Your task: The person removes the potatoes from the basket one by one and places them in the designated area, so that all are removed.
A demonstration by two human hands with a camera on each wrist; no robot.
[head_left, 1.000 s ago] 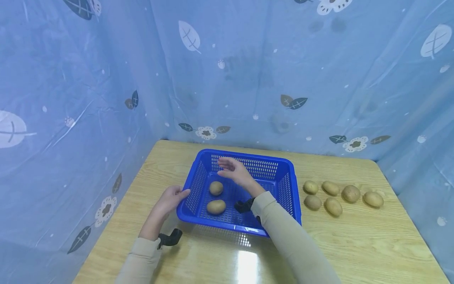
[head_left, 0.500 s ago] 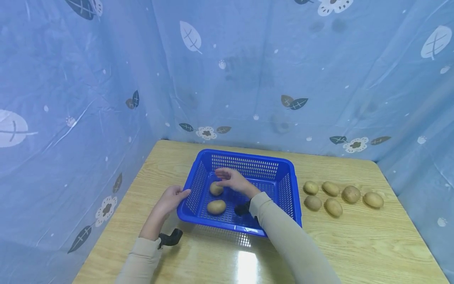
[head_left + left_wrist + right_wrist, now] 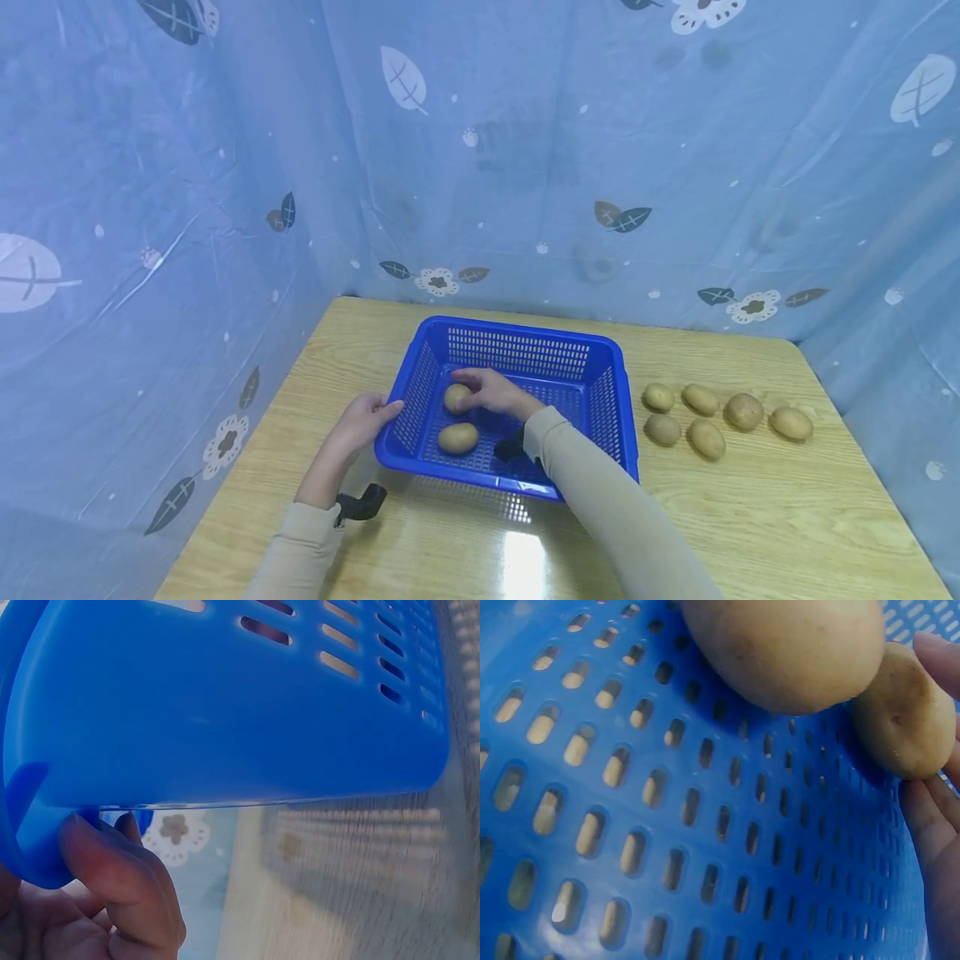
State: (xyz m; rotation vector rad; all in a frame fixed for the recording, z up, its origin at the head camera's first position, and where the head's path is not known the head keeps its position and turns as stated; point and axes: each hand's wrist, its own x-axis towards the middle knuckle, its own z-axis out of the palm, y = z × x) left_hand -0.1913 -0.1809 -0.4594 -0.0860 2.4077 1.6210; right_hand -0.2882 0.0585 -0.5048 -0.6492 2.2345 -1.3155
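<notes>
A blue plastic basket [image 3: 617, 375] with slotted walls stands on the table and holds two potatoes. My left hand [image 3: 362, 423] grips its left rim, fingers curled under the lip in the left wrist view. Inside the basket, my right hand [image 3: 495, 392] has its thumb and fingers around the farther potato [image 3: 453, 398], which rests on the basket floor. The right wrist view shows fingertips [image 3: 922, 814] touching that potato's side. The nearer potato [image 3: 457, 438] lies just in front of it, untouched.
Several loose potatoes [image 3: 744, 411] lie on the wooden table [image 3: 780, 517] to the right of the basket, roughly in two rows. A blue patterned curtain [image 3: 525, 167] hangs behind and along both sides of the table.
My right hand has lowered into the basket and closed around the farther potato. The left hand keeps its grip on the rim, and the basket has stayed put.
</notes>
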